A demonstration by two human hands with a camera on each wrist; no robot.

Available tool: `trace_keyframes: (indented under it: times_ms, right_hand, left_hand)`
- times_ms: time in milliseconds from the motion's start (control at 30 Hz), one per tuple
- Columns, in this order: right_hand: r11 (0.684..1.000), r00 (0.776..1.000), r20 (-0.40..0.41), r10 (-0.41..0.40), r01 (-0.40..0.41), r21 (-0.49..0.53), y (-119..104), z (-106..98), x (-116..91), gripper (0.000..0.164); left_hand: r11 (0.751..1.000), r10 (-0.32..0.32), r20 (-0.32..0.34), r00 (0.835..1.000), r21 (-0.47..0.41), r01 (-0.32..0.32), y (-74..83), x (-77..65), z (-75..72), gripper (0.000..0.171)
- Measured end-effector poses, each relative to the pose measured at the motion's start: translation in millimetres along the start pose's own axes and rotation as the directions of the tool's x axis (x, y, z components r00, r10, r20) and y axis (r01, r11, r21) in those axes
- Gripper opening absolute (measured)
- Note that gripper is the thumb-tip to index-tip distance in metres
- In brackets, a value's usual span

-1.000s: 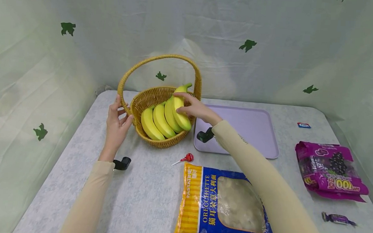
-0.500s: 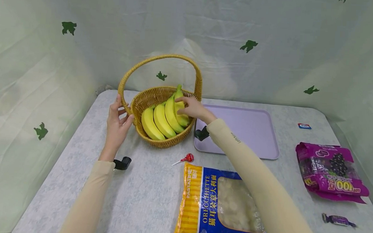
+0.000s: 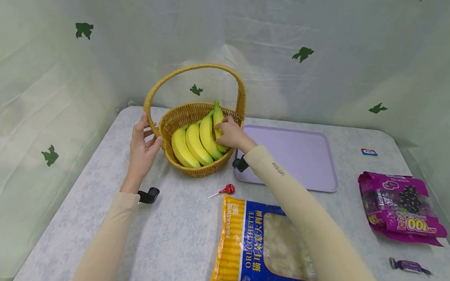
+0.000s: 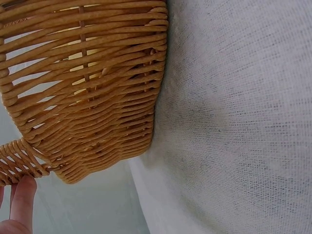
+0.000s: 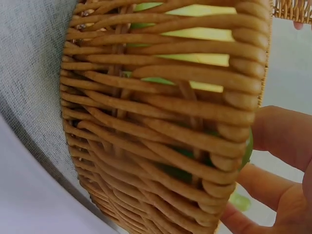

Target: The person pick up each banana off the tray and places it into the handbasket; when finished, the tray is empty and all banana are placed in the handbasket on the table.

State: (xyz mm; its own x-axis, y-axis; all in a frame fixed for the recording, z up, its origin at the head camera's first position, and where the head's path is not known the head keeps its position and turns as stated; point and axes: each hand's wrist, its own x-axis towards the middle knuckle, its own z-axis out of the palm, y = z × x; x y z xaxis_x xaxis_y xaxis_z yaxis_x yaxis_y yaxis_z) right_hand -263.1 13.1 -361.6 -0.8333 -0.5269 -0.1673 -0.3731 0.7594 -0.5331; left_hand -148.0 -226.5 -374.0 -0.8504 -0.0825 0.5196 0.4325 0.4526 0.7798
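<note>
A wicker basket (image 3: 204,171) with a tall arched handle (image 3: 198,67) stands at the back left of the table. Several yellow bananas (image 3: 195,144) lie side by side in it. My left hand (image 3: 143,147) holds the handle's left foot, and its fingers (image 4: 23,204) show at the wicker in the left wrist view. At the basket's right side, my right hand (image 3: 234,134) grips the rightmost banana (image 3: 218,115), whose green stem points up above the rim. Seen from the right wrist, the fingers (image 5: 282,134) reach over the rim and the wicker hides most of the banana.
A lilac tray (image 3: 296,156) lies right of the basket. In front are a red lollipop (image 3: 228,189) and a blue-and-yellow orecchiette bag (image 3: 248,246), partly under my right sleeve. Farther right lie a purple grape-candy bag (image 3: 401,207), a purple wrapped candy (image 3: 409,266) and a small red-and-blue packet (image 3: 369,152).
The rightmost banana has turned more upright and sunk lower into the basket, with my right hand following it down. My left hand stays at the handle.
</note>
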Motion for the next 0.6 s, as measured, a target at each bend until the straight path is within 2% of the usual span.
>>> trace_keyframes:
  times_ms: [167, 300, 467, 567, 600]
  right_hand:
    - [1.0, 1.0, 0.002, -0.025, 0.025, 0.0, 3.0, -1.7, -1.9, 0.05]
    - [0.992, 0.997, -0.03, -0.074, 0.076, 0.104, 10.9, -6.5, -8.9, 0.049]
    - [0.935, 0.989, -0.086, -0.119, 0.141, 0.326, 27.8, -15.6, -30.0, 0.048]
    - [0.908, 0.988, -0.116, -0.101, 0.139, 0.394, 41.9, -23.6, -48.3, 0.048]
    - [0.905, 0.987, -0.129, -0.092, 0.137, 0.403, 47.1, -26.7, -54.6, 0.048]
  left_hand:
    - [1.0, 0.014, -0.005, 1.0, 0.012, -0.014, 0.7, 0.4, 1.2, 0.072]
    - [1.0, 0.004, 0.006, 1.0, 0.004, -0.004, 1.8, 0.9, 0.5, 0.072]
    - [0.999, -0.03, 0.028, 0.999, -0.016, 0.03, -12.2, -0.6, -3.6, 0.071]
    - [0.999, -0.033, 0.011, 0.999, 0.016, 0.033, -18.5, -3.6, -6.0, 0.073]
    - [0.999, -0.028, -0.002, 1.0, 0.022, 0.028, -16.3, -4.7, -7.0, 0.073]
